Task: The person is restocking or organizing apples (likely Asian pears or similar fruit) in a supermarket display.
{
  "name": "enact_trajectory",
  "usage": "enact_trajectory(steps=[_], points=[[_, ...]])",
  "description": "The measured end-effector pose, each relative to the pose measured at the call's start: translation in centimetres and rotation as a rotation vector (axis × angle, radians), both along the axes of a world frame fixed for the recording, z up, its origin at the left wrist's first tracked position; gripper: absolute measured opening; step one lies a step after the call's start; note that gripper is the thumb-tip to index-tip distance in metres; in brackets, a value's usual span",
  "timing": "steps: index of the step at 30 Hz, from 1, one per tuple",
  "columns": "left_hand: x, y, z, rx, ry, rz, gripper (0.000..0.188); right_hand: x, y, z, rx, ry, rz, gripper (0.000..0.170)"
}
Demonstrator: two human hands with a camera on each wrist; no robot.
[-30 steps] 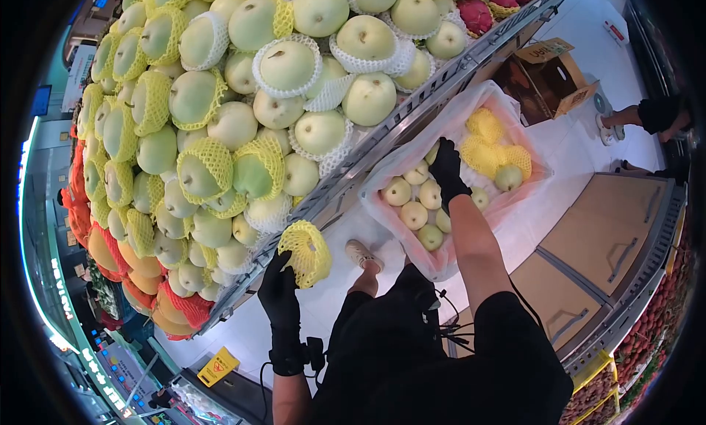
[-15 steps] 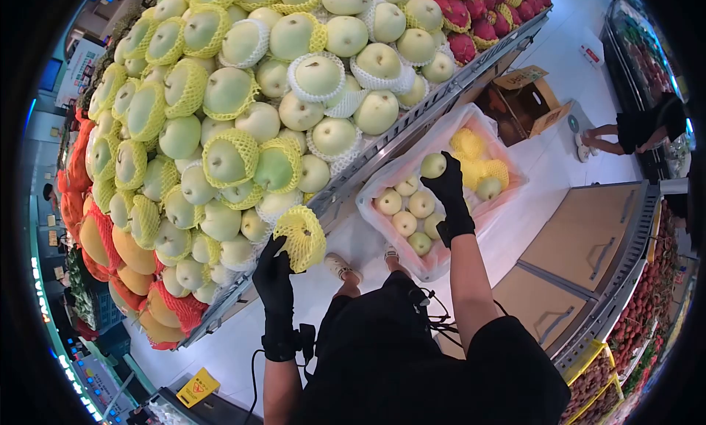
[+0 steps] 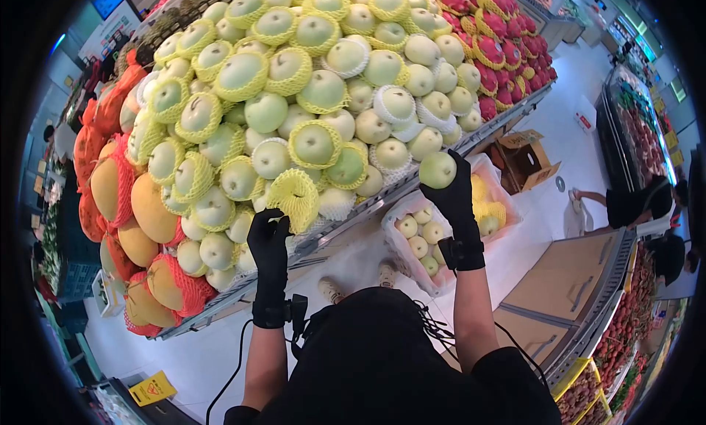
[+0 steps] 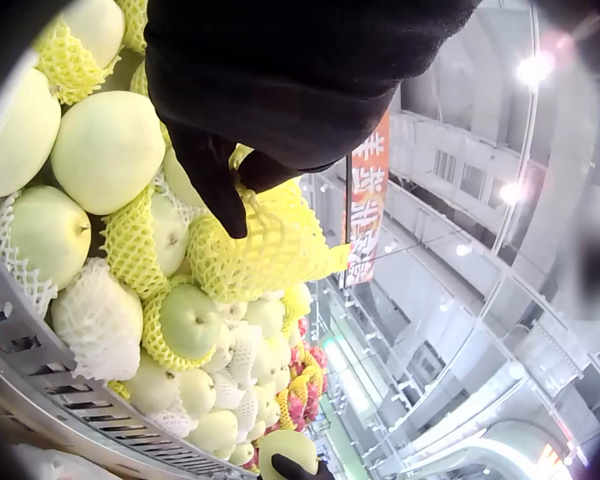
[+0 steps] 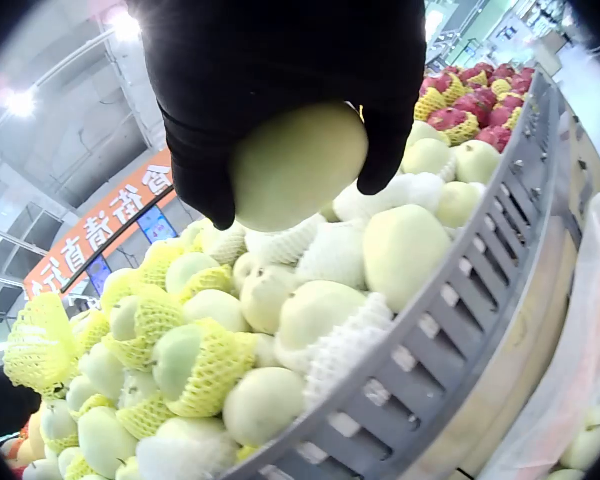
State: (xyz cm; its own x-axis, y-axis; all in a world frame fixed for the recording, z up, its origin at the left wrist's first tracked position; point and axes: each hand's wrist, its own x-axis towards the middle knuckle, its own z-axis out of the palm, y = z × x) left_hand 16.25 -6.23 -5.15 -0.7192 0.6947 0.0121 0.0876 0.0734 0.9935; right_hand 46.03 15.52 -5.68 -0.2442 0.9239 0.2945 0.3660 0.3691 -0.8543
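1 pale green fruit (image 3: 438, 170) sits in the grip of the right hand (image 3: 457, 206) near the display rail (image 5: 410, 395), while the left hand (image 3: 269, 247) pinches 1 yellow foam net (image 3: 296, 198), suggesting a sleeving step that next requires aligning both.

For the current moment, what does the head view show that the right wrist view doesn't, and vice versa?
Only the head view: the open cardboard box on the floor, the yellow floor sign and the wearer's shoes.

Only the right wrist view: the orange banner with lettering and the bright ceiling lamp.

Both: the right hand gripping a pale green fruit, the yellow foam net at the left hand, and the dark pink fruit beyond the piled green ones.
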Motion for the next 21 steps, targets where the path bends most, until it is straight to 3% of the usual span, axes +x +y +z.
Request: enact_trajectory(steps=[1, 5, 6, 8, 14, 16, 21], points=[[-0.6, -0.2, 0.1, 0.07, -0.02, -0.023, 0.02, -0.9, 0.4, -1.7, 0.199, -0.022, -0.078, 0.083], [-3.3, -1.7, 0.9, 0.025, -0.026, -0.08, 0.026, -5.1, -0.8, 1.7, 0.306, -0.088, 0.043, 0.085], [-3.7, -2.0, 1.1, 0.095, -0.131, -0.077, 0.026, -6.4, -1.3, 2.6, 0.315, -0.103, 0.071, 0.086], [-4.5, -2.4, 1.4, 0.239, -0.335, -0.069, 0.027, -9.0, -2.4, 3.4, 0.295, -0.105, 0.118, 0.087], [-9.0, -6.0, 0.6, 0.242, -0.196, -0.164, 0.043, -16.7, -7.5, 5.7, 0.198, -0.095, 0.241, 0.089], [-9.0, -5.8, 2.2, 0.271, -0.343, -0.112, 0.044, -19.1, -8.8, 6.1, 0.215, -0.101, 0.294, 0.091], [-9.8, -5.8, 2.6, 0.361, -0.506, -0.081, 0.034, -23.4, -11.7, 7.2, 0.17, -0.107, 0.391, 0.095]])
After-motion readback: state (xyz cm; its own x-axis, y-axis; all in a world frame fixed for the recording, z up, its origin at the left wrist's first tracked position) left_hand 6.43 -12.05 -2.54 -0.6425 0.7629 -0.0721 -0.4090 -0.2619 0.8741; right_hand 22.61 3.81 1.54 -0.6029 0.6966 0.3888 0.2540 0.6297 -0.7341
